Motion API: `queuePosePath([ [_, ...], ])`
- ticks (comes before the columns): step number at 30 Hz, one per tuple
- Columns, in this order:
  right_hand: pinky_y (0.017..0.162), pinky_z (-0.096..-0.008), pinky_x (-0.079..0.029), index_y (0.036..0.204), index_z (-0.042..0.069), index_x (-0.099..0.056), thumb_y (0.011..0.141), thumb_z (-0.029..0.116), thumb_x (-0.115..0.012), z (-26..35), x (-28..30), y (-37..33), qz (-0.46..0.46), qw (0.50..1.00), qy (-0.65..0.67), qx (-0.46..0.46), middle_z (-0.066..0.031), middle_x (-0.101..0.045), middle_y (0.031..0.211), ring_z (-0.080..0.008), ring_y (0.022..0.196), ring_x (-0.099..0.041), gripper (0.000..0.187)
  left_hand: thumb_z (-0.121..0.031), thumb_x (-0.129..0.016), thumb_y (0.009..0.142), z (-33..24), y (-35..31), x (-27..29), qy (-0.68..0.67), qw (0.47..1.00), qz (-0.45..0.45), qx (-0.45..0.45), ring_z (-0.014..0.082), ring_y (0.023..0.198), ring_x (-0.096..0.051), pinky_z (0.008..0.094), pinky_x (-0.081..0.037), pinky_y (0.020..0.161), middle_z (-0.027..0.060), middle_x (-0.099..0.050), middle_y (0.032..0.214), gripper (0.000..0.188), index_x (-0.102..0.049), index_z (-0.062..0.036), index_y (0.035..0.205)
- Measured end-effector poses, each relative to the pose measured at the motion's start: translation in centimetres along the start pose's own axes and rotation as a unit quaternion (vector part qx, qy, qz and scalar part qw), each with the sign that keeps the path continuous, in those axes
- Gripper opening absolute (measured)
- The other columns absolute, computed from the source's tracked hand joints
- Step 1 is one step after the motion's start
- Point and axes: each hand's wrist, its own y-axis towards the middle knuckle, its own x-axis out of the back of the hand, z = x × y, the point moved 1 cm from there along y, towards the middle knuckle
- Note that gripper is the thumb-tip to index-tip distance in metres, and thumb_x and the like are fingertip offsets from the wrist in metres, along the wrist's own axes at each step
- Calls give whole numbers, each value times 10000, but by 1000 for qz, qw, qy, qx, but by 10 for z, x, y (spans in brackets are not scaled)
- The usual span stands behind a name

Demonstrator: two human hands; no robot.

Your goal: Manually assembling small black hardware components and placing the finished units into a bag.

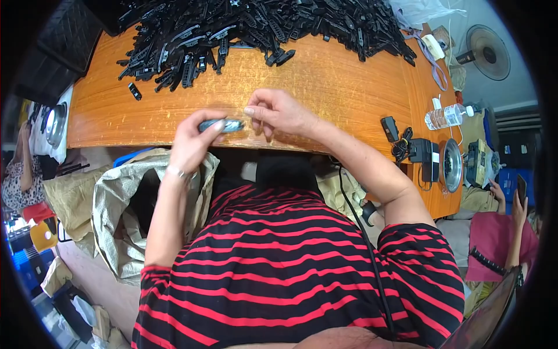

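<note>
My left hand (193,135) is closed on a short, dark, elongated piece with a shiny silvery side (232,125), just above the table's front edge. The piece is smeared by motion, so its kind does not show. Just right of its tip, my right hand (278,111) has its thumb and fingers drawn together. Whatever may lie between those fingertips is too small to make out. Across the far side of the wooden table (337,87) spreads a big heap of slim black plastic parts (273,23), a few with silvery strips. One small black part (135,91) lies apart at the left.
An open woven sack (110,192) stands below the table edge, beside my left forearm. At the table's right are a black adapter with a coiled cable (427,152), a water bottle (447,117) and a metal dish (451,166). Another person in dark red (494,238) sits at far right.
</note>
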Motion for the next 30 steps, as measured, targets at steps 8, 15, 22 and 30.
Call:
queuePosePath([
  [8,742,-430,-507,1009,63,-617,834,145,-626,-11,97,39,-315,771,-533,152,-139,-619,942,-352,850,-626,193,-42,-653,793,-24,-124,117,363,923,-119,53,169,883,-621,298,-481,805,83,-671,975,261,-637,9,1048],
  [15,710,-451,-492,961,82,-637,829,184,-653,-30,108,49,-275,760,-583,87,-127,-596,925,-357,848,-611,168,-99,-673,803,-22,-91,90,389,906,-157,-47,259,757,-640,322,-498,711,128,-667,839,184,-641,4,952],
  [22,693,-447,-484,969,76,-642,863,202,-624,-36,55,27,-256,795,-528,153,-134,-579,877,-354,806,-601,165,-196,-677,812,-11,49,66,456,853,-213,-136,324,848,-625,409,-501,733,143,-637,937,265,-608,-57,1027],
  [30,743,-383,-479,996,87,-652,824,109,-637,-42,14,15,-282,792,-489,235,-86,-569,917,-287,876,-556,174,-173,-677,820,3,110,48,525,792,-271,-153,334,897,-614,412,-500,758,129,-595,1033,284,-614,-100,1087],
])
